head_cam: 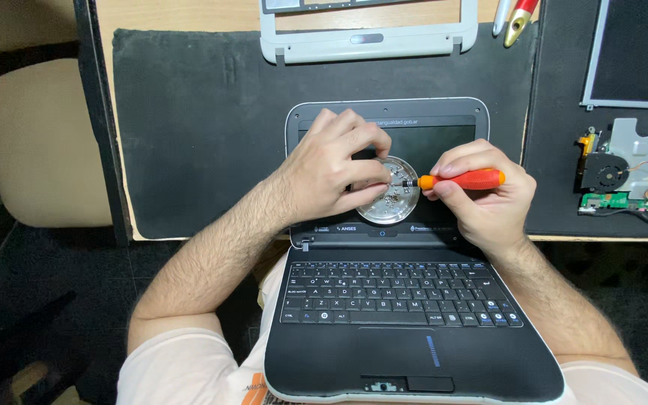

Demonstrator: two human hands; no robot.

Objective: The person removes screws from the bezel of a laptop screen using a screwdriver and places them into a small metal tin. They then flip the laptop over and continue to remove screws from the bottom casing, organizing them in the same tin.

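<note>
On the laptop's flat-lying black screen (444, 146), your left hand (331, 169) pinches a screw from the round metal dish (388, 196), keeping spares corralled, while your right hand (481, 196) clenches the orange-handled screwdriver (463, 180), tip at the dish

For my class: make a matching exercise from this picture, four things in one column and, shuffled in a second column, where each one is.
Things:
1. screwdriver
2. round metal dish
3. pale screen bezel
4. cooling fan and circuit board

Places:
A. at the top edge, on the black mat
B. in the right hand
C. at the right, on the table
D. on the laptop's screen, by the left hand

Pairs: 1-B, 2-D, 3-A, 4-C
</note>
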